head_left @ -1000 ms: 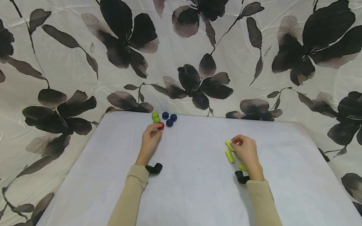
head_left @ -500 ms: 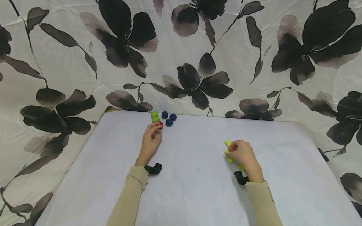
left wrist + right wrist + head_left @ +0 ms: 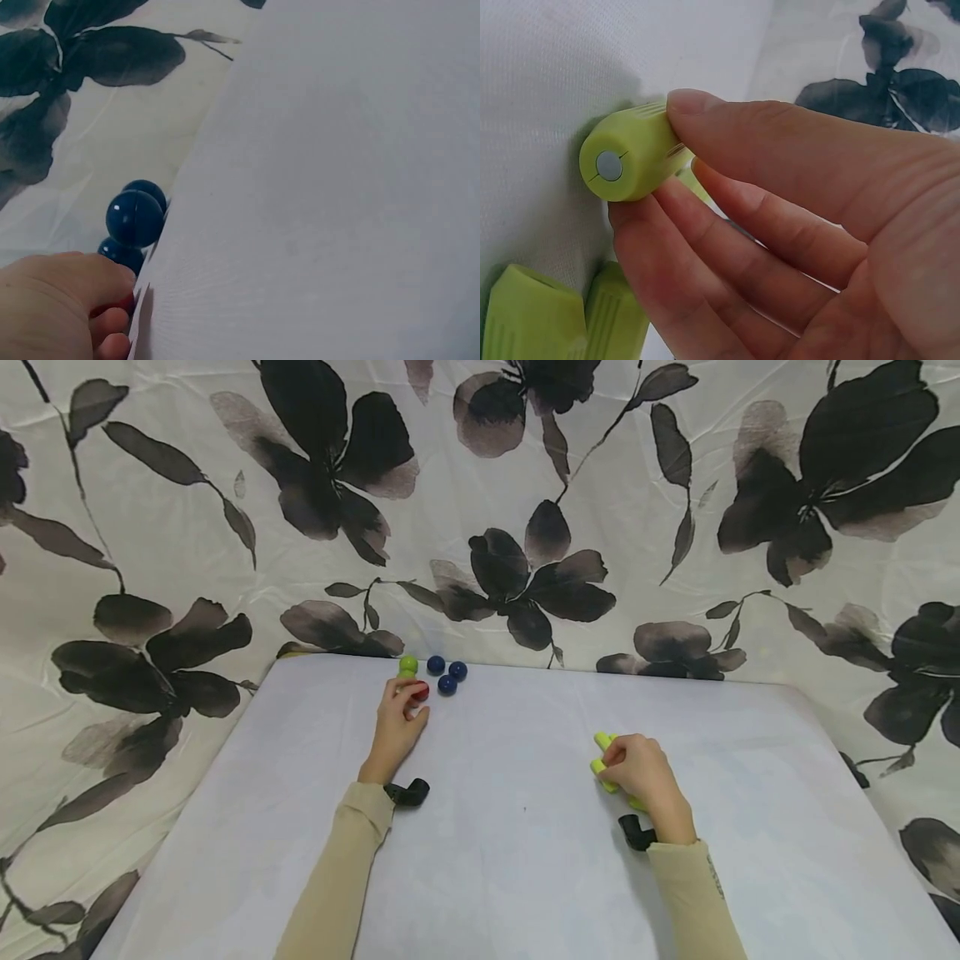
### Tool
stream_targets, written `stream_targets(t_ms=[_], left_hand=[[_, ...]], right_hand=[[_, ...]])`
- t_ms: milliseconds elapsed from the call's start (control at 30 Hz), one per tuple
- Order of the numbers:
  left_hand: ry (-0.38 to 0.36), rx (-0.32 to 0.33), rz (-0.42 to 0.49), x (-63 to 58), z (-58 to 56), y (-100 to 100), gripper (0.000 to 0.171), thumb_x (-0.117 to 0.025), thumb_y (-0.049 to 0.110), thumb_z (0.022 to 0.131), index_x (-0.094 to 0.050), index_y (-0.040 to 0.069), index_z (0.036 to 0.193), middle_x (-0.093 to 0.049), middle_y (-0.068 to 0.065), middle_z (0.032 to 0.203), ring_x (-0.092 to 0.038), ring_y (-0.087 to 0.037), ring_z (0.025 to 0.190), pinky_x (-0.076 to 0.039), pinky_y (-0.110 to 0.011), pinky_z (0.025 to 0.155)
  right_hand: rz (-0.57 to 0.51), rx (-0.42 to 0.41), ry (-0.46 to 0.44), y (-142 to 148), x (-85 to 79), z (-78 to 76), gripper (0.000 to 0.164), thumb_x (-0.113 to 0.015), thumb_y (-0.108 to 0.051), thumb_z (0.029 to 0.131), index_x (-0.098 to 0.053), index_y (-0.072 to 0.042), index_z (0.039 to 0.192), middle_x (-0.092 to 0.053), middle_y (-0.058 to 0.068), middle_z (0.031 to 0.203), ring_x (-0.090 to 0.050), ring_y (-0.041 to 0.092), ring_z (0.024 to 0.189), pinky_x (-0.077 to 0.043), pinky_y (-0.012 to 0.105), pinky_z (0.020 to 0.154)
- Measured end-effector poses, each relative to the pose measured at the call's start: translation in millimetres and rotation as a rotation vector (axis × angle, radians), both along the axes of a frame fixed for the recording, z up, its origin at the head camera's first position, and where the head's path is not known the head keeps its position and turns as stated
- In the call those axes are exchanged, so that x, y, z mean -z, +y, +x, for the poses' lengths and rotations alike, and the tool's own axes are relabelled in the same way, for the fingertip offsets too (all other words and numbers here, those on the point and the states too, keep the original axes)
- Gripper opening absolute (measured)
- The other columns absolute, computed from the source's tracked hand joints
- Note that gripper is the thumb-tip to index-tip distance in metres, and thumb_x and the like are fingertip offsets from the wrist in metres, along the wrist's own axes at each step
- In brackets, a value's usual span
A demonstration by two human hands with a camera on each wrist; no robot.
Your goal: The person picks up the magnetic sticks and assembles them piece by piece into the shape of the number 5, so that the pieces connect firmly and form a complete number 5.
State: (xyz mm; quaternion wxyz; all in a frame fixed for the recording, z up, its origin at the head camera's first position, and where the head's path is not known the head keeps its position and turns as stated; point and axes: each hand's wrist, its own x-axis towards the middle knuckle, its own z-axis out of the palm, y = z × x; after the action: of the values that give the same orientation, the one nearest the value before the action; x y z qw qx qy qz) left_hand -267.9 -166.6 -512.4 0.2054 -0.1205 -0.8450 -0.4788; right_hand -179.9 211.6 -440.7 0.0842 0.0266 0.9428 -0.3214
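My left hand (image 3: 396, 731) grips a shiny red ball (image 3: 422, 692) at the far left part of the white table; in the left wrist view the thumb and fingers hide most of it. Close beside it are green balls (image 3: 408, 664) and several dark blue balls (image 3: 447, 685). On the right, my right hand (image 3: 647, 777) pinches a short yellow-green rod (image 3: 622, 157) between thumb and fingers. A round grey insert shows in the rod's end. Other rods of the same kind (image 3: 536, 315) lie around that hand, partly covered by it in the head view.
The balls sit near the back edge of the white table (image 3: 517, 877). Behind it hangs a pale cloth (image 3: 675, 568) with dark printed flowers. A black wrist camera (image 3: 408, 793) is strapped to the left wrist, another (image 3: 636, 832) to the right.
My right hand has come down from the upper rod to the one at lower left and pinches it. My left hand has shifted slightly left with the red ball, overlapping a green ball.
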Motion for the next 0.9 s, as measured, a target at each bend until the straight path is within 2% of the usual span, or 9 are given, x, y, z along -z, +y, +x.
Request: stream_targets(t_ms=[300,467,633,767,833,900], left_hand=[[-0.009,-0.042,-0.035,3.2,-9.6,-4,0.035,-0.073,-0.01,0.083,-0.066,-0.003,0.116,-0.048,-0.017,0.124,-0.056,-0.026,0.087,-0.041,-0.026,0.069],[-0.053,-0.09,-0.058,1.1,-11.9,-4,0.036,-0.075,-0.005,0.084,-0.064,0.001,0.117,-0.05,-0.015,0.115,-0.054,-0.026,0.087,-0.042,-0.029,0.071],[-0.095,-0.086,-0.067,0.2,-12.1,-3,0.037,-0.077,0.002,0.085,-0.062,0.002,0.12,-0.052,-0.015,0.104,-0.053,-0.026,0.088,-0.041,-0.031,0.072],[-0.048,-0.09,-0.022,1.4,-8.1,-4,0.037,-0.078,0.008,0.085,-0.063,0.002,0.119,-0.055,-0.014,0.103,-0.053,-0.027,0.092,-0.04,-0.034,0.076],[-0.006,-0.135,0.036,1.4,-4.6,-5,0.037,-0.078,0.013,0.086,-0.064,0.003,0.119,-0.057,-0.014,0.104,-0.052,-0.028,0.095,-0.039,-0.035,0.079],[0.027,-0.216,0.137,0.9,-2.2,-8,0.038,-0.077,0.018,0.088,-0.064,0.003,0.12,-0.058,-0.012,0.105,-0.05,-0.028,0.099,-0.037,-0.035,0.082]], right_hand=[[0.023,-0.006,-0.007,0,0.4,-0.6,0.017,-0.082,-0.008,0.076,-0.069,-0.005,0.087,-0.064,0.005,0.08,-0.056,0.021,0.073,-0.046,0.036,0.067],[0.013,-0.009,-0.005,0,0.3,0.1,0.018,-0.082,-0.007,0.076,-0.068,-0.004,0.087,-0.064,0.005,0.079,-0.057,0.021,0.072,-0.045,0.034,0.066],[0.015,-0.009,-0.002,0,0.4,-0.2,0.018,-0.082,-0.007,0.076,-0.069,-0.005,0.087,-0.064,0.005,0.079,-0.057,0.02,0.071,-0.045,0.034,0.065],[0.017,-0.012,0.001,1,0.5,-0.5,0.018,-0.082,-0.007,0.076,-0.069,-0.005,0.088,-0.065,0.005,0.08,-0.057,0.02,0.072,-0.045,0.034,0.065],[0.017,-0.014,-0.001,0,0.3,-0.3,0.018,-0.082,-0.007,0.076,-0.069,-0.005,0.088,-0.065,0.005,0.08,-0.057,0.02,0.072,-0.046,0.034,0.066],[0.018,-0.016,-0.006,0,0.3,-0.1,0.018,-0.082,-0.007,0.076,-0.069,-0.005,0.089,-0.065,0.005,0.081,-0.057,0.02,0.073,-0.046,0.034,0.066]])
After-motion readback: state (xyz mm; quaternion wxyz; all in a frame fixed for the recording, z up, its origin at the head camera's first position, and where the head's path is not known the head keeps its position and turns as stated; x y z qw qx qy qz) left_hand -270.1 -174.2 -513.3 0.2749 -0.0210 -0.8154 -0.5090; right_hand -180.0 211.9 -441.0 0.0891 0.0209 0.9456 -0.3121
